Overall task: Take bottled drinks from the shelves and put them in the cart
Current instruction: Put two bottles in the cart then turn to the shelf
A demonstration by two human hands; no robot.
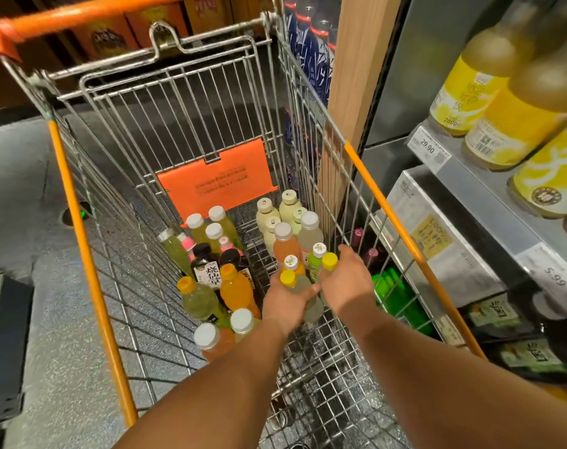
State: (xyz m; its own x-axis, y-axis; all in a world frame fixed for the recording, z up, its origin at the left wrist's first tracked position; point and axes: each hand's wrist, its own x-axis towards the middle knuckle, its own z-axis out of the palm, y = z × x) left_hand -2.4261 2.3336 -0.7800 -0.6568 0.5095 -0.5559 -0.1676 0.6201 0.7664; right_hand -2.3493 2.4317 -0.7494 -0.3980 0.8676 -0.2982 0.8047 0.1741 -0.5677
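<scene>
Both arms reach down into a wire shopping cart [91, 254] with orange rails. My left hand [287, 306] grips a pale bottle with a yellow cap [288, 278] low over the cart floor. My right hand [347, 283] grips a second yellow-capped bottle [329, 260] right beside it. Several bottled drinks stand in the cart: orange ones [235, 288], dark ones [206, 265], green juices [211, 230] and cream bottles [277, 210].
Shelves on the right hold large yellow-labelled bottles [470, 92] above price tags [429, 147], with green bottles [394, 294] and dark ones lower down. A wooden post [356, 76] stands against the cart's right side. Speckled grey floor lies to the left.
</scene>
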